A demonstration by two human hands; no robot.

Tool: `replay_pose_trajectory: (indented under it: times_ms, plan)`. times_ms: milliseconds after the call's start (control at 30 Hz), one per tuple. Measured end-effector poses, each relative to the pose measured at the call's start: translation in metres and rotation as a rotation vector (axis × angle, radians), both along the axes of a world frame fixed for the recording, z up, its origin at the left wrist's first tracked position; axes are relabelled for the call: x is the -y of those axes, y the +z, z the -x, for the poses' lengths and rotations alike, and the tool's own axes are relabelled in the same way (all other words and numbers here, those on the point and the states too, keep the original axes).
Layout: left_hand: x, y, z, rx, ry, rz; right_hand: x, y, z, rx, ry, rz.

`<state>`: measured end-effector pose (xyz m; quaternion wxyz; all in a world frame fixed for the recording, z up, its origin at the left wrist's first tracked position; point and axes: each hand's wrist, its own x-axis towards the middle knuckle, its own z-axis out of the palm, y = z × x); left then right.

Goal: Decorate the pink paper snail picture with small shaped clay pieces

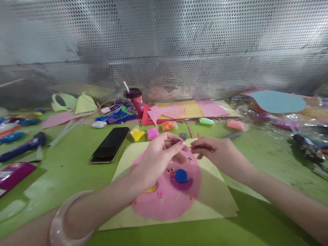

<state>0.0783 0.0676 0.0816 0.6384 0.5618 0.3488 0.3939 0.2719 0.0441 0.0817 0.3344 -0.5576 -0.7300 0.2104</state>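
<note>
My left hand (164, 152) hovers over the pink paper circle (169, 208), thumb and forefinger pinched on a small dark bit that I cannot make out. Close to its fingertips is my right hand (214, 150), its fingers curled together; what they hold, if anything, is hidden. The circle lies on a pale yellow sheet (212, 206). On it sit a blue disc (181, 176), a purple crescent (182, 185), a small pink flower (160, 194) and a yellow piece (150, 189) partly under my left hand. A grey lump of clay (182, 136) lies just beyond my hands.
A phone (110, 145) lies left of the sheet. Behind are yellow (137, 134), pink (152, 133) and orange (167, 125) clay lumps, a cup with a straw (135, 100) and coloured paper (189, 109). Plastic wrapping (271, 123) lies at right. A perforated metal panel (164, 44) stands behind.
</note>
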Motion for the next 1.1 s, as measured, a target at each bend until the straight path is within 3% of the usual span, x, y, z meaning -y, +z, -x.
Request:
replay_pose_trajectory:
  times_ms: [300, 533, 800, 867, 933, 967, 1033, 1100]
  plan:
    - [0.001, -0.002, 0.000, 0.028, 0.026, -0.011, 0.000, -0.003, -0.001, 0.122, 0.072, -0.108]
    - [0.001, 0.000, -0.001, 0.065, 0.063, -0.042, 0.000, 0.000, 0.000, 0.141, 0.035, -0.081]
    - [0.007, 0.005, -0.001, -0.024, 0.063, -0.082, -0.004, -0.001, -0.004, 0.153, 0.052, -0.038]
    - [0.018, 0.005, 0.000, -0.149, -0.031, -0.226, -0.002, 0.000, -0.003, 0.165, 0.028, -0.041]
    - [0.034, -0.001, 0.001, -0.354, -0.238, -0.517, 0.000, 0.002, -0.002, 0.174, -0.003, -0.044]
    - [0.042, -0.007, 0.001, -0.463, -0.354, -0.744, 0.001, 0.003, -0.002, 0.178, -0.016, -0.045]
    - [0.057, -0.025, -0.001, -0.456, -0.509, -0.997, 0.001, 0.003, -0.003, 0.179, -0.032, -0.049]
    - [0.066, -0.046, -0.004, -0.416, -0.372, -1.430, -0.002, 0.001, -0.006, 0.169, -0.026, -0.055]
